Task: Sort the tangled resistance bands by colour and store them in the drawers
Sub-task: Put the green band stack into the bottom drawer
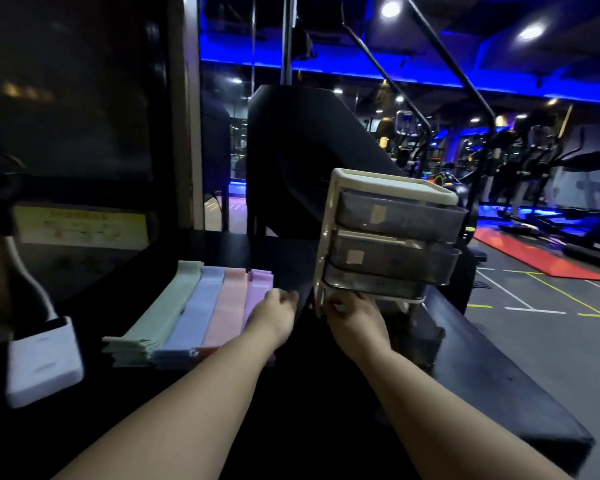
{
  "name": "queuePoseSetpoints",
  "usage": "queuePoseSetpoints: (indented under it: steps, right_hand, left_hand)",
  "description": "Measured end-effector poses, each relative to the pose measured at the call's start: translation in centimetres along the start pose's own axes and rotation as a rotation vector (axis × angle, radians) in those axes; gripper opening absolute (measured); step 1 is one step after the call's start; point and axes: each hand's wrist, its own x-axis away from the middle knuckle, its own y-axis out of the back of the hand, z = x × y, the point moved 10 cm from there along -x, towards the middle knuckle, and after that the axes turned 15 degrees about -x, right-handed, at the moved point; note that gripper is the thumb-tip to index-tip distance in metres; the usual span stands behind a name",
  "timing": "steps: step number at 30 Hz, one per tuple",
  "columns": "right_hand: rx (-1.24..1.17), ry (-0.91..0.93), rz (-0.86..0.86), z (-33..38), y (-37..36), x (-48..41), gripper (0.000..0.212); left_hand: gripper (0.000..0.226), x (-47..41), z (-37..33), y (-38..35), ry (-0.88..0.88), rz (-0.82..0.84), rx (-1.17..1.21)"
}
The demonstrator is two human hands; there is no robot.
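Note:
Four flat stacks of resistance bands lie side by side on the black table: green (160,317), blue (196,310), pink (226,303) and purple (257,292). My left hand (278,313) hovers over the near right part of the purple stack, fingers loosely curled and holding nothing I can see. To the right stands the drawer unit (392,181), a cream frame with three translucent grey drawers, tilted. My right hand (354,317) grips the unit's lower left corner. The drawers look pushed in, and their contents are too dark to tell.
A white power bank (44,362) with a white cable lies at the table's left. A dark translucent tray shape (420,337) sits under the unit near the table's right edge. Behind stand a black machine (291,161) and gym equipment on the floor at the right.

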Motion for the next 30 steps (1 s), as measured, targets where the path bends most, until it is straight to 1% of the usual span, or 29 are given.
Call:
queuePoseSetpoints:
  steps: [6, 10, 12, 14, 16, 18, 22, 25, 28, 30]
  right_hand:
    - [0.005, 0.075, 0.129, 4.3, -7.0, -1.5, 0.019]
    - [-0.068, 0.087, 0.143, 6.6, -10.1, -2.5, 0.021]
    - [-0.071, 0.071, 0.184, 7.4, -11.7, -2.8, 0.022]
    - [-0.060, 0.089, 0.228, 8.2, -13.6, -3.3, 0.023]
    - [-0.024, 0.110, 0.298, 9.2, -15.8, -3.6, 0.023]
    - [-0.004, 0.121, 0.386, 10.0, -18.4, -3.8, 0.025]
    - [0.039, 0.162, 0.523, 11.9, -22.5, -4.0, 0.032]
    - [0.070, 0.208, 0.624, 13.0, -25.1, -4.0, 0.035]
    - [0.146, 0.308, 0.703, 14.0, -27.3, -3.7, 0.034]
    - [0.186, 0.339, 0.732, 14.3, -28.3, -3.6, 0.033]
  left_hand:
    - [0.036, -0.4, 3.4, 4.2, -0.019, -0.100, -0.087]
    - [0.036, -1.1, 6.1, 7.4, 0.021, -0.200, -0.307]
    - [0.033, -1.6, 7.4, 9.1, 0.049, -0.237, -0.423]
    - [0.033, -1.9, 9.0, 11.0, 0.105, -0.252, -0.487]
    - [0.034, -2.2, 11.1, 12.6, 0.190, -0.227, -0.537]
    - [0.036, -2.9, 13.4, 13.4, 0.272, -0.159, -0.557]
    - [0.040, -4.5, 17.5, 13.3, 0.397, -0.006, -0.517]
    - [0.046, -5.1, 18.9, 13.2, 0.453, 0.054, -0.456]
    - [0.052, -6.2, 19.7, 12.7, 0.468, 0.092, -0.388]
    - [0.048, -6.6, 19.5, 13.1, 0.443, 0.088, -0.382]
